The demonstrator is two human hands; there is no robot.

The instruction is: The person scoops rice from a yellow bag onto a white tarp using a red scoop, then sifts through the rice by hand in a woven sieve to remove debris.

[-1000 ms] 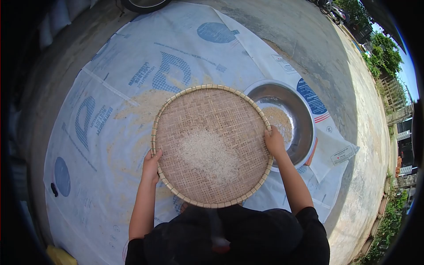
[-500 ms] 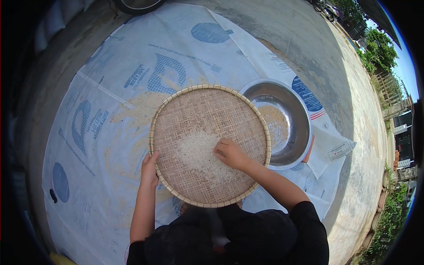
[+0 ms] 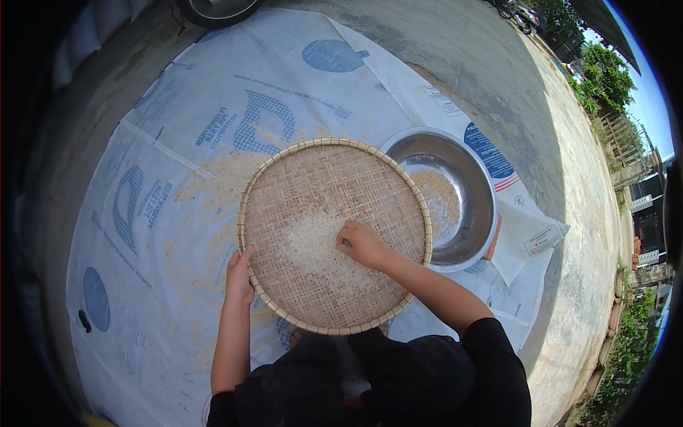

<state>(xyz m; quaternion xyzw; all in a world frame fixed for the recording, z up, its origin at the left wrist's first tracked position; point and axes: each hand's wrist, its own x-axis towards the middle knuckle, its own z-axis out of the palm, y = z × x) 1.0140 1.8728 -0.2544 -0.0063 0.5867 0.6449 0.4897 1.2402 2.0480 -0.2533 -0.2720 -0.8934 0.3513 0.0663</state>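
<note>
A round woven bamboo winnowing tray (image 3: 334, 167) is in front of my body, with a bound rim. Pale grains that look like rice (image 3: 306, 242) lie in a loose patch over its middle and lower part. My left hand (image 3: 240, 276) is closed on the tray's left rim, thumb on top and the other fingers hidden underneath. Over the right side of the grain patch is my right hand (image 3: 361, 245), its fingertips pinched together. Whatever is between those fingertips is too small to make out.
A steel basin (image 3: 485, 213) stands right of the tray, partly behind its rim, with tan grain or husks (image 3: 435, 196) inside. Printed white sheeting (image 3: 192, 92) covers the ground, with tan bits scattered at left. A wheel (image 3: 220, 13) stands at the far edge.
My right hand has shifted slightly left over the grains, still pinched. The left hand keeps its hold on the rim. The whole view has shifted a little.
</note>
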